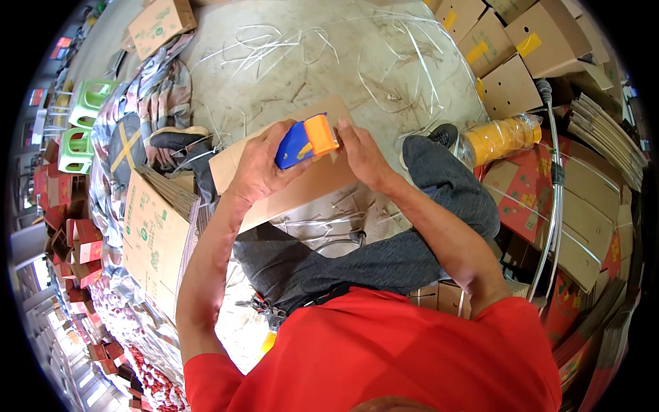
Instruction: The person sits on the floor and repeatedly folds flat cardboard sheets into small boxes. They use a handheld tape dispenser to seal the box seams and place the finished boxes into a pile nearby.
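My left hand [259, 161] is closed around a blue and orange tape dispenser [295, 146], its orange end turned to the right. Just right of that end is my right hand [366, 158], fingers stretched out and close together, fingertips beside the dispenser's edge. Whether they touch it I cannot make out. Below both hands a plain brown cardboard box [302, 194] rests tilted between my legs. The left hand and the dispenser cover part of it.
White strapping strips [250, 51] litter the floor ahead. Folded cartons [154, 237] lean at the left, near green plastic stools [77, 150]. At the right are a wrapped bundle of yellow tape rolls [504, 137], cartons with hand holes [506, 86] and a metal pole [552, 178].
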`<state>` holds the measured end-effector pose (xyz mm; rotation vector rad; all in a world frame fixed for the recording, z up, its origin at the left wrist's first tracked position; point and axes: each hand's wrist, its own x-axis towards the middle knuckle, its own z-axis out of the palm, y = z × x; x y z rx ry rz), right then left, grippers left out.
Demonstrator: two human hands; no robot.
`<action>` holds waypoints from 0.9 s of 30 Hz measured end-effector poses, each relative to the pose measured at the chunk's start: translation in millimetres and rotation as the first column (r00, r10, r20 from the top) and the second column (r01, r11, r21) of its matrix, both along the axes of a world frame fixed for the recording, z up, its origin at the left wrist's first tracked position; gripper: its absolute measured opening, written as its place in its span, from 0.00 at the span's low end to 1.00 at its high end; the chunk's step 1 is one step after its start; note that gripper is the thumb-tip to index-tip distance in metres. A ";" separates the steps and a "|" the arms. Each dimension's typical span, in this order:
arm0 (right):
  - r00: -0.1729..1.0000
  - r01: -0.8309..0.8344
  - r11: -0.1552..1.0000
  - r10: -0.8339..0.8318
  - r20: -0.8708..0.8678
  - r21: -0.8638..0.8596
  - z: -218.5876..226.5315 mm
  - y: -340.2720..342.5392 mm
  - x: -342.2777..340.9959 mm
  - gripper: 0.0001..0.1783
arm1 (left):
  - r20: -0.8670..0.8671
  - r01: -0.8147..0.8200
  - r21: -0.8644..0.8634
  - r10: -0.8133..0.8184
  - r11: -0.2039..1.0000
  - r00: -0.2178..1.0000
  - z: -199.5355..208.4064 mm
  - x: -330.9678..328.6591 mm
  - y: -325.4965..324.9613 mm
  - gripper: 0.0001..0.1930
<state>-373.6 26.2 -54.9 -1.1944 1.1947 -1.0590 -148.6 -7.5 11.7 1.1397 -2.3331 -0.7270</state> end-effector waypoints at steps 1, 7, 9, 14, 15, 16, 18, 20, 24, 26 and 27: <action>1.000 -0.012 1.000 0.012 0.010 0.007 0.2 0.8 1.2 0.29 | -0.006 -0.001 0.009 0.001 1.000 1.000 0.0 0.1 0.2 0.31; 0.971 0.015 0.999 -0.026 0.240 0.048 -8.2 0.0 9.5 0.23 | -0.001 -0.016 0.056 0.016 0.998 1.000 1.7 1.1 1.8 0.31; 0.964 0.014 0.999 -0.027 0.266 0.049 -12.3 -1.6 10.8 0.22 | -0.005 -0.018 0.068 0.018 0.998 1.000 2.0 1.1 1.9 0.31; 0.957 0.009 0.998 -0.028 0.290 0.067 -17.1 -4.2 7.1 0.18 | -0.001 -0.017 0.082 0.017 0.996 1.000 0.9 1.2 0.2 0.31; 0.970 0.018 0.997 -0.034 0.241 0.070 -17.5 -5.1 5.3 0.19 | -0.002 -0.006 0.063 0.006 0.998 1.000 0.3 1.2 -0.2 0.32; 0.980 0.027 0.997 -0.041 0.192 0.074 -17.8 -5.7 4.2 0.19 | 0.004 0.002 0.047 -0.002 0.999 1.000 -0.2 1.2 -0.6 0.34; 0.995 0.054 0.998 -0.057 0.086 0.028 -19.1 -6.4 1.7 0.19 | 0.033 0.022 -0.006 -0.022 1.000 0.999 -1.0 0.5 -0.3 0.37; 0.996 0.079 0.994 -0.081 -0.031 -0.071 -21.7 -7.6 -0.5 0.20 | 0.078 0.048 -0.070 -0.042 0.996 0.996 -1.4 -1.0 1.1 0.42; 0.982 0.067 0.991 -0.086 -0.166 -0.114 -30.7 -15.1 -23.2 0.20 | 0.209 0.148 -0.128 -0.119 0.981 0.971 1.6 -4.6 3.0 0.45; 0.964 0.064 0.992 -0.090 -0.249 -0.112 -39.2 -26.9 -47.7 0.18 | 0.238 0.183 -0.090 -0.158 0.979 0.959 6.3 -3.7 2.2 0.43; 0.970 0.131 0.986 -0.149 -0.194 -0.103 -43.6 -32.5 -69.7 0.19 | 0.279 0.177 -0.102 -0.143 0.979 0.950 9.6 -2.3 0.5 0.43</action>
